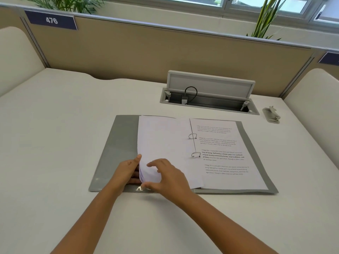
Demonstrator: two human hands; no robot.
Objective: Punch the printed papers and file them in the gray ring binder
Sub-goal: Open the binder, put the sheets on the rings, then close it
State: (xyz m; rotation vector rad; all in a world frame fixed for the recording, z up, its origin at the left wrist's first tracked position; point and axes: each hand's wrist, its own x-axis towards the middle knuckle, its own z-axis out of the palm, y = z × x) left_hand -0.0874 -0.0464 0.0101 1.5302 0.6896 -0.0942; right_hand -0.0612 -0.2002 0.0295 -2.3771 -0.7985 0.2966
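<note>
Printed papers (165, 143), thin & floppy, sit on the rings of the open gray ring binder (117, 149) on the desk (55, 125); left hand (126, 173) pinches their curling near-left corner, right hand (165, 176) hovers unclenched just beside, so support them by the edge, not the middle.

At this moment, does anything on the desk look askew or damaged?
Yes: the near corner of the left-hand sheets in the gray ring binder bulges and curls between the left hand and right hand. No tears show; the printed page lies flat.

Office — partitioned desk (73, 110) numbered 476 (51, 20).
</note>
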